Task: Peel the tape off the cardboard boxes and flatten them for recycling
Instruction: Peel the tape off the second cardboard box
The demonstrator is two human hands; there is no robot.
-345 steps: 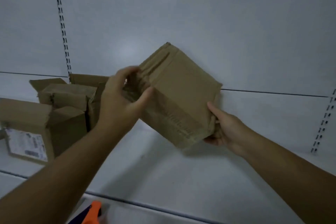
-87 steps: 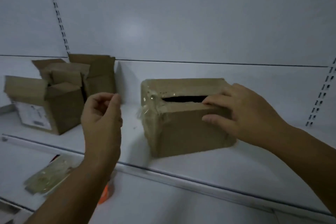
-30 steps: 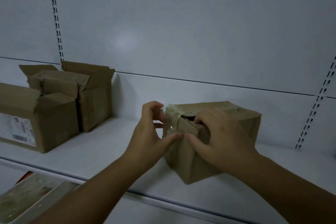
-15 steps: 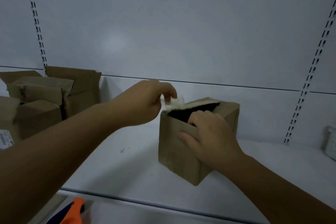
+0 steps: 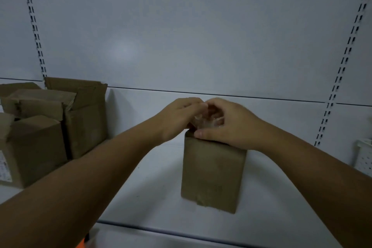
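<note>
A small brown cardboard box [image 5: 212, 173] stands upright on the white shelf [image 5: 157, 183]. Both hands meet over its top. My left hand [image 5: 177, 117] and my right hand [image 5: 229, 123] have their fingers curled together around a crumpled piece of clear tape [image 5: 207, 121] just above the box's top edge. My right thumb lies along the box's top front rim. The hands hide the top of the box, so its flaps cannot be seen.
Opened cardboard boxes [image 5: 60, 119] stand at the left of the shelf, one with a white label [image 5: 4, 167]. A white object [image 5: 364, 157] sits at the far right. Slotted uprights [image 5: 342, 62] run up the back wall. An orange object [image 5: 82, 244] shows below the shelf's front edge.
My left hand, which was pulling tape up and to the left off the box, has come back to meet my right hand above the box. The box now faces me squarely.
</note>
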